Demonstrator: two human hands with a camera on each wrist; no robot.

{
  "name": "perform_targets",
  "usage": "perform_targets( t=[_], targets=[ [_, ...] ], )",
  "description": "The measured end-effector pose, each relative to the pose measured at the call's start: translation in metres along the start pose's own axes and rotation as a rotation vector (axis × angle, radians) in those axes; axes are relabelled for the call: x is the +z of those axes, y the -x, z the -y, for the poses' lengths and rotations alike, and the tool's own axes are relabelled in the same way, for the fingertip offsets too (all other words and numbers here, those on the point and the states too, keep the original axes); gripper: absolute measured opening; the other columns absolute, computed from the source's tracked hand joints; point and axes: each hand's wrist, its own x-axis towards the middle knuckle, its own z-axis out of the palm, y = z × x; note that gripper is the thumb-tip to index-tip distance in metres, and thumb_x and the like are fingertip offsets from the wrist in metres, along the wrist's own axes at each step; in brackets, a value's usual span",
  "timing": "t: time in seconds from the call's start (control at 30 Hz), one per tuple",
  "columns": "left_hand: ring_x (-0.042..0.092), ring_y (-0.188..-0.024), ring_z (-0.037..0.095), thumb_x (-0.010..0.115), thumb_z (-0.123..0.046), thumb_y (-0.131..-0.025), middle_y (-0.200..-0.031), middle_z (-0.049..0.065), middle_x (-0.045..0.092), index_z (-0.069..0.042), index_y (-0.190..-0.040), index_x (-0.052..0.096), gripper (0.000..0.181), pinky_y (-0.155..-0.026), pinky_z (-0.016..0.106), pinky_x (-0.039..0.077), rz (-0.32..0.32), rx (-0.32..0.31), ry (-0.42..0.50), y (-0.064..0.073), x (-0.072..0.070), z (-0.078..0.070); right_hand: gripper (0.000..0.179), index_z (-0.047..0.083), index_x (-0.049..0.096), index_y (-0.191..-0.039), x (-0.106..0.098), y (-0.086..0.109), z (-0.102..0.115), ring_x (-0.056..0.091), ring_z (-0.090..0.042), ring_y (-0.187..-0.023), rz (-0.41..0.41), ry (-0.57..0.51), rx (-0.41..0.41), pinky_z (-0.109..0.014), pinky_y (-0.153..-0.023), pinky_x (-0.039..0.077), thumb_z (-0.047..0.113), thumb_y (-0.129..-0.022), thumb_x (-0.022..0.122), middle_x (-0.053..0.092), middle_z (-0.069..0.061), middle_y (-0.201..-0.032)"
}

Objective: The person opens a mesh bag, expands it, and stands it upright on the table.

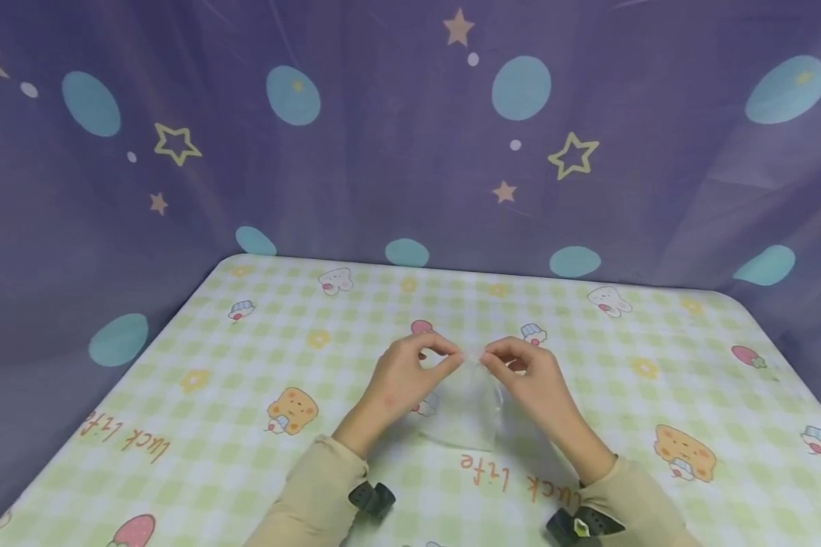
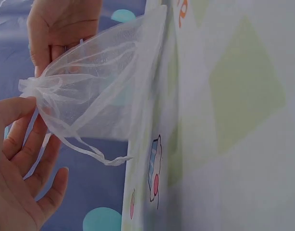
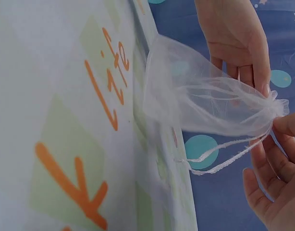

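A sheer white organza drawstring pouch (image 1: 467, 414) hangs between the two hands over the table. Its neck is gathered into a small ruffle, and the body fans out below, with nothing visible inside. Left hand (image 1: 405, 377) pinches one side of the gathered neck between thumb and index finger, the other fingers bent loosely. From the opposite side the right hand (image 1: 528, 380) pinches the neck in the same way. In the left wrist view a loose drawstring loop (image 2: 92, 153) dangles beside the pouch; another drawstring loop (image 3: 223, 167) shows in the right wrist view.
A table with a green-and-white checked cloth (image 1: 575, 410), printed with cartoon bears, strawberries and lettering, lies beneath the hands. Behind it hangs a purple curtain (image 1: 397, 167) with stars and blue ovals. Dark cameras (image 1: 372, 501) are strapped at both wrists over beige sleeves.
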Motion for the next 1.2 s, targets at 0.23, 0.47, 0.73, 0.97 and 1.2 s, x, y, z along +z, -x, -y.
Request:
perform_targets(
  t=[0.23,0.47,0.73,0.97,1.2],
  targets=[
    [0.067,-0.095,0.018,0.074,-0.029,-0.091,-0.093,-0.013,0.072,-0.022,-0.092,0.077,0.008,-0.091,0.039,0.048,-0.006,-0.006,0.008,-0.0002,-0.0025,0.0007,0.009,0.006,0.074,-0.095,0.0016,0.0004,0.0011,0.063,-0.014,-0.082,-0.017,-0.008,-0.008,-0.030,-0.080,0.049,0.014,-0.093,0.071,0.072,0.000,-0.088],
    [0.067,-0.093,0.017,0.075,-0.026,-0.090,-0.092,-0.011,0.072,-0.021,-0.089,0.077,0.005,-0.089,0.038,0.049,-0.011,0.000,0.006,0.0005,-0.0040,0.0001,0.006,0.007,0.074,-0.092,0.0024,0.0008,0.0013,0.062,-0.013,-0.080,-0.029,-0.015,-0.035,-0.028,-0.078,0.049,0.012,-0.093,0.070,0.072,0.001,-0.086],
    [0.065,-0.091,0.008,0.074,-0.024,-0.089,-0.090,-0.013,0.072,-0.022,-0.086,0.075,0.004,-0.085,0.035,0.049,-0.027,-0.006,-0.015,0.0028,-0.0060,-0.0002,0.010,0.009,0.072,-0.092,0.0045,0.0024,-0.0008,0.061,-0.015,-0.078,-0.016,-0.038,-0.001,-0.029,-0.076,0.048,0.018,-0.095,0.068,0.071,-0.006,-0.086],
    [0.065,-0.092,0.008,0.074,-0.025,-0.090,-0.091,-0.013,0.072,-0.023,-0.086,0.075,0.004,-0.085,0.034,0.049,-0.020,-0.012,-0.014,0.0017,-0.0071,-0.0006,0.014,0.010,0.072,-0.092,0.0032,0.0032,-0.0019,0.060,-0.015,-0.077,-0.022,-0.035,0.007,-0.032,-0.073,0.049,0.023,-0.096,0.068,0.070,-0.006,-0.086],
    [0.065,-0.089,0.007,0.073,-0.024,-0.090,-0.090,-0.013,0.072,-0.023,-0.085,0.075,0.005,-0.085,0.034,0.050,-0.014,-0.030,-0.008,0.0007,-0.0072,-0.0012,0.011,0.010,0.072,-0.092,0.0013,0.0022,-0.0024,0.060,-0.015,-0.077,-0.032,-0.015,0.007,-0.031,-0.072,0.049,0.019,-0.096,0.068,0.070,0.001,-0.084]
  ],
)
